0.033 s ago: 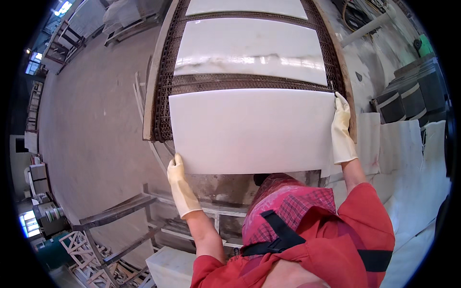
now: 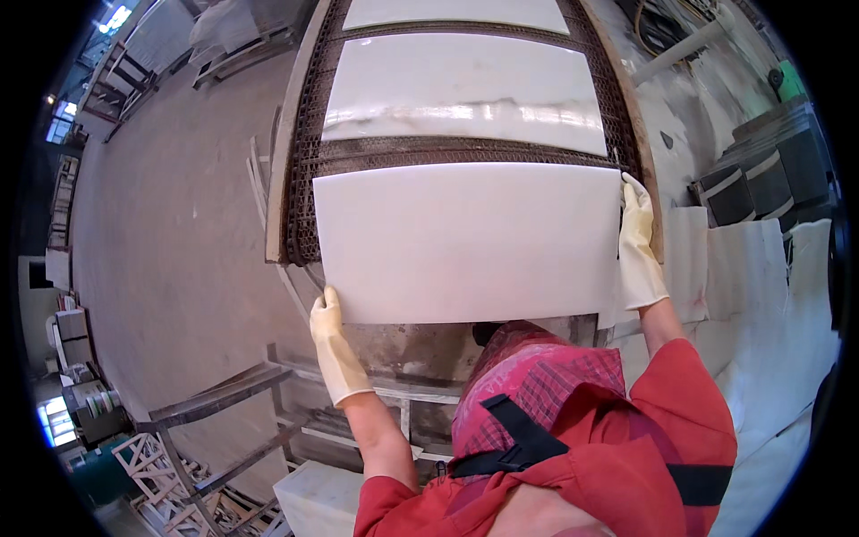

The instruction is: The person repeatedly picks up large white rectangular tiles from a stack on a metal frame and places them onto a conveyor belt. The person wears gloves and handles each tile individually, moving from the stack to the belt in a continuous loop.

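A white stone slab [image 2: 470, 246] lies across the near end of a chain-mesh conveyor [image 2: 300, 192], its near part jutting past the conveyor's end. My left hand [image 2: 327, 322], in a cream rubber glove, grips the slab's near left corner, thumb on top and the other fingers hidden below. At the right edge, near the far corner, my right hand [image 2: 636, 215] in a matching glove holds the slab from the side. Farther along the mesh lies a glossy white slab with grey veins [image 2: 465, 85]. Part of another white slab [image 2: 456, 12] shows beyond it.
Below on the left stands a dark metal frame [image 2: 224, 394], with wooden crate pieces [image 2: 157, 474] beside it. A white block [image 2: 331, 497] sits near my left elbow. White sheeting [image 2: 752, 295] hangs at the right, below stacked dark slabs [image 2: 761, 183]. Concrete floor [image 2: 188, 206] spreads left.
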The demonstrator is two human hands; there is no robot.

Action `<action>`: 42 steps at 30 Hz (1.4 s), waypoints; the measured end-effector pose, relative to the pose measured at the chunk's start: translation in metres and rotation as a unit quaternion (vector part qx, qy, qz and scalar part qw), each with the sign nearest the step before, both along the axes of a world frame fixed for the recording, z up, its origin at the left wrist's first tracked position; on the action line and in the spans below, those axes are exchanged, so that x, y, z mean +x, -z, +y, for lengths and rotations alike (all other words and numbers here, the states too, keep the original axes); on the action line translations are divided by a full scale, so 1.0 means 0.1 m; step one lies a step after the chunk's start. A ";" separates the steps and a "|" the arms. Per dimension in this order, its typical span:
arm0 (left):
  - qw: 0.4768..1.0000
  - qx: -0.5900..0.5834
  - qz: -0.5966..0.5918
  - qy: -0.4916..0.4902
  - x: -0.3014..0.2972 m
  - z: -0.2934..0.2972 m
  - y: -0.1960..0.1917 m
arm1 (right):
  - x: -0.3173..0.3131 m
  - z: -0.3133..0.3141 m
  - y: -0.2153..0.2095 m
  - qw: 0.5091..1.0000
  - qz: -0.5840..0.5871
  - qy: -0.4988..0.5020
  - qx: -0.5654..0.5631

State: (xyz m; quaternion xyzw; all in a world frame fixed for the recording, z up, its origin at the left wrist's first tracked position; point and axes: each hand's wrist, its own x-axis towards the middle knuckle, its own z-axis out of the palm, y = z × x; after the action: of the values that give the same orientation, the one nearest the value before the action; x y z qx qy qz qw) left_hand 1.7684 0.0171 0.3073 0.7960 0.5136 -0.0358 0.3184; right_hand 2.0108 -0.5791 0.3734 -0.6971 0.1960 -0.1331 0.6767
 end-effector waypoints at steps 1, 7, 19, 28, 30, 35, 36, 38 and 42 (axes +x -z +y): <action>1.000 -0.016 0.016 0.013 0.01 0.07 -0.01 | -0.13 -0.07 -0.06 0.998 0.012 -0.023 -0.051; 0.997 -0.072 0.012 0.008 0.05 0.03 -0.28 | -1.02 -0.49 -0.52 0.849 0.301 -0.175 -0.398; 0.993 0.020 0.090 0.077 0.22 0.09 -0.36 | -1.65 -0.42 0.06 0.874 0.403 -0.218 -0.163; 0.991 0.015 0.110 0.071 0.13 0.07 -0.43 | -2.08 -0.47 0.35 0.867 0.405 -0.210 -0.203; 0.991 0.036 0.094 0.087 0.13 0.08 -0.38 | -2.09 -0.61 0.62 0.869 0.392 -0.207 -0.220; 0.991 0.070 0.072 0.085 0.12 0.12 -0.25 | -2.03 -0.53 0.59 0.858 0.424 -0.194 -0.213; 0.993 0.061 0.072 0.076 0.13 0.13 -0.24 | -1.99 -0.45 0.47 0.854 0.438 -0.193 -0.204; 0.994 0.051 0.072 0.068 0.10 0.16 -0.21 | -1.95 -0.33 0.28 0.847 0.463 -0.199 -0.170; 0.994 0.033 0.078 0.072 0.19 0.11 -0.29 | -1.92 -0.34 0.24 0.848 0.462 -0.202 -0.163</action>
State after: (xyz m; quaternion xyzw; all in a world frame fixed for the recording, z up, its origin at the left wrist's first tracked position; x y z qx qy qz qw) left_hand 1.7876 0.0281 0.3358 0.8359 0.4788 -0.1037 0.2477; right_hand 1.8186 -0.6131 0.3499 -0.8024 0.3161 0.3140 0.3970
